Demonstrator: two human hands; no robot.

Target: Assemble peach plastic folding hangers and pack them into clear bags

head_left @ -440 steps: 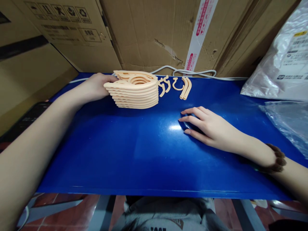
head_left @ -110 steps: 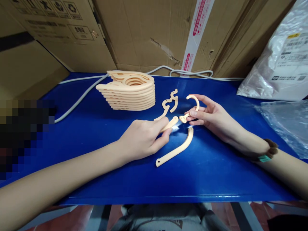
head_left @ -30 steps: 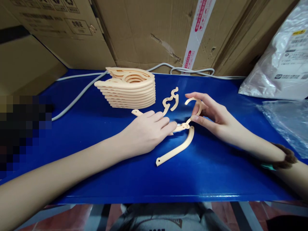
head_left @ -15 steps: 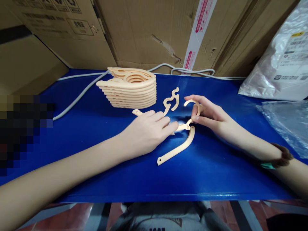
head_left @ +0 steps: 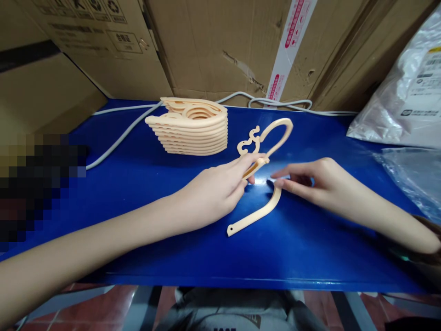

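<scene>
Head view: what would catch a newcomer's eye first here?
Probably the cream stack toward the back of the glossy blue table, left of centre. Next, the left hand holds a cream piece with a hook arching beyond it, while the right hand is at the far end of a curved bar. A shiny bag stands at the upper right.

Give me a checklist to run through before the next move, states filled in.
1. Left hand holding the grooved piece: ok, fingers closed on it.
2. Hook locked into the grooved piece: cannot tell, the joint is too small to read.
3. Right hand gripping the curved piece: cannot tell; it is at the upper end, but a firm pinch isn't clear.
4. Curved piece joined to the hook: not ok, they are apart.
5. Stack of beige pieces apart from both hands: ok, it stands beyond the left.
</scene>
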